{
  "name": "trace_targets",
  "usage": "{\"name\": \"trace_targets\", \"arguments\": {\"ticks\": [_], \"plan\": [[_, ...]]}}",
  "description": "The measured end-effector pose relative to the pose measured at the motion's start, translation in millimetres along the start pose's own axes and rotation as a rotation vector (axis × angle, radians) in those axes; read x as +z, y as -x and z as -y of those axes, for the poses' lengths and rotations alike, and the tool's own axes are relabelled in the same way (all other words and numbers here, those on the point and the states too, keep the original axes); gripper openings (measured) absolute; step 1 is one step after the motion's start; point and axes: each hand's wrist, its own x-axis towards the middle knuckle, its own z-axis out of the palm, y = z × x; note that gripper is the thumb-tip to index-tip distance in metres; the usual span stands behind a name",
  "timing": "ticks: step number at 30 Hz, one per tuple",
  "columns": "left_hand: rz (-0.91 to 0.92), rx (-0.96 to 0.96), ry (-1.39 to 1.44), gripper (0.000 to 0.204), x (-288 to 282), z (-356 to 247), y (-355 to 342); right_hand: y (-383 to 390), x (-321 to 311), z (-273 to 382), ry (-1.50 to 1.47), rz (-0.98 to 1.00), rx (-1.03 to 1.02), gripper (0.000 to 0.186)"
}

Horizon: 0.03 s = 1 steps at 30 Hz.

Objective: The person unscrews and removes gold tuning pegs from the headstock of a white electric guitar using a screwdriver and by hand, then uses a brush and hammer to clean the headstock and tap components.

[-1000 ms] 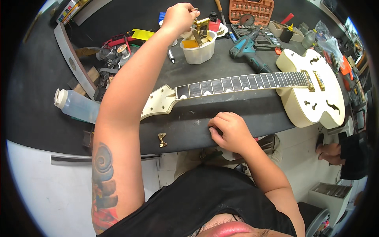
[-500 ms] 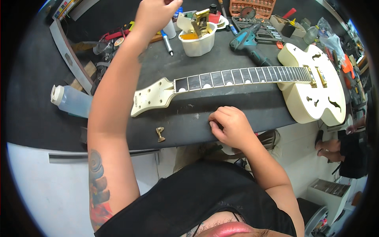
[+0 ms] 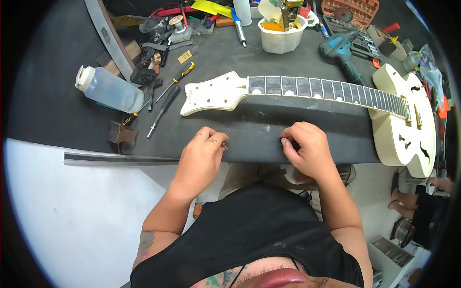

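Note:
At the front of the black bench, my left hand (image 3: 204,156) has its fingers closed around a small gold guitar tuner (image 3: 224,146), mostly covered by the fingertips. My right hand (image 3: 309,148) rests at the bench edge in a loose fist, with nothing showing between thumb and fingers. Beyond both hands lies a cream hollow-body electric guitar (image 3: 391,129), face up. Its headstock (image 3: 213,93) points left, with bare tuner holes, and the dark fretboard (image 3: 322,90) carries no strings. Neither hand touches the guitar.
Left of the headstock lie screwdrivers (image 3: 163,111) and a water bottle (image 3: 108,89). Farther back stand a white tub (image 3: 283,41) of gold hardware, a blue pen (image 3: 238,28), a teal cordless drill (image 3: 340,50) and an orange socket case (image 3: 350,13). Another person's legs (image 3: 402,203) show at right.
My left hand has come back from the far side of the bench to the gold tuner near the front edge. My right hand stays curled. The view has shifted left.

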Motion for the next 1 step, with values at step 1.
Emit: {"name": "trace_targets", "arguments": {"ticks": [1], "plan": [[0.062,-0.014,0.046,0.032,-8.3,-0.1,-7.8,-2.2,-0.9,2.0,-0.016,0.001,0.007,0.007]]}}
